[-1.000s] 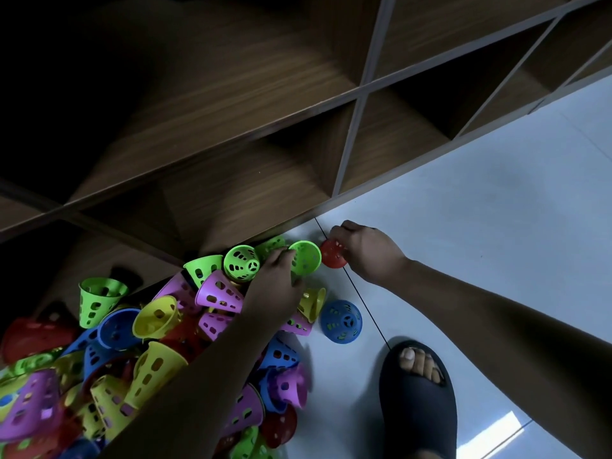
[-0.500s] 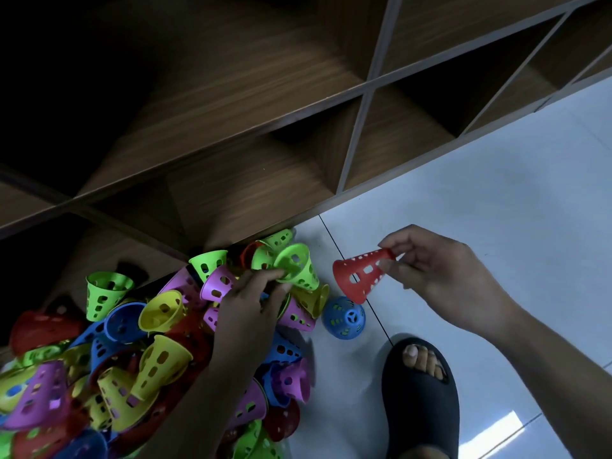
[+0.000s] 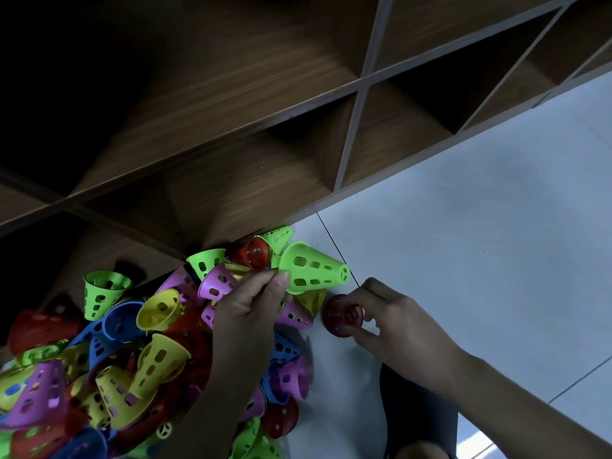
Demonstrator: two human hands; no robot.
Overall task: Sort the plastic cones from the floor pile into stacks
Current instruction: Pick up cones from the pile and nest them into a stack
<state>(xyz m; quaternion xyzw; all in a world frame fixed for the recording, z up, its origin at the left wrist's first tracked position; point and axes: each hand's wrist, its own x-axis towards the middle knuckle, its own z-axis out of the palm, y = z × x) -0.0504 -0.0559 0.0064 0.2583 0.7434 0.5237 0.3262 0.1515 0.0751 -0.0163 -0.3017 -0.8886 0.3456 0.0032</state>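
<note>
A pile of perforated plastic cones [image 3: 109,366] in green, yellow, purple, blue and red lies on the floor at the lower left. My left hand [image 3: 251,313] pinches the rim of a green cone [image 3: 313,268] and holds it on its side above the pile's right edge, tip pointing right. My right hand [image 3: 394,326] holds a red cone [image 3: 342,315] upright on the white floor just right of the pile. The blue cone that stood here is hidden under the red one.
A wooden shelf unit [image 3: 298,134] with open compartments runs along the back, its base edge touching the pile. White tiled floor [image 3: 480,210] spreads to the right. My foot in a dark sandal [image 3: 417,415] stands below my right hand.
My left hand lifted the green cone out of the pile and turned it sideways. My right hand brought the red cone down to where the blue cone stood.
</note>
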